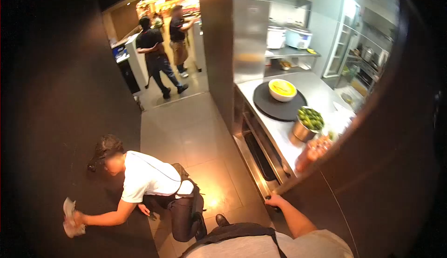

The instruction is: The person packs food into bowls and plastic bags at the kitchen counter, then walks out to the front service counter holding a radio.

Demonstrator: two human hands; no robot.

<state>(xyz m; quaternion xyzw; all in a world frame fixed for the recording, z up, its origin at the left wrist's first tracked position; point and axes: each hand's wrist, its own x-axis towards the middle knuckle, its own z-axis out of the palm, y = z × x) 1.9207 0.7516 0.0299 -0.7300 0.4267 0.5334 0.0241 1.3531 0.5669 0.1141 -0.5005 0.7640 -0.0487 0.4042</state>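
Note:
My right hand (275, 201) is at the lower corner of a metal pass-through frame (253, 165), its fingers closed. A small dark thing shows at the fingers, too little of it to name. Above the hand, on the steel counter (274, 132), a clear container of reddish pieces (314, 153) stands near the front edge. Behind it is a metal container of green limes or similar produce (310, 118). A white bowl with yellow contents (282, 90) sits on a round black tray (265, 104). My left hand is out of view.
A person in a white shirt (149, 176) crouches at my left, holding a pale cloth (73, 218) against the dark wall (51, 165). Two people (156, 48) stand beyond the doorway. Rice cookers (298, 38) rest on a back shelf. Tiled floor (181, 132) leads to the doorway.

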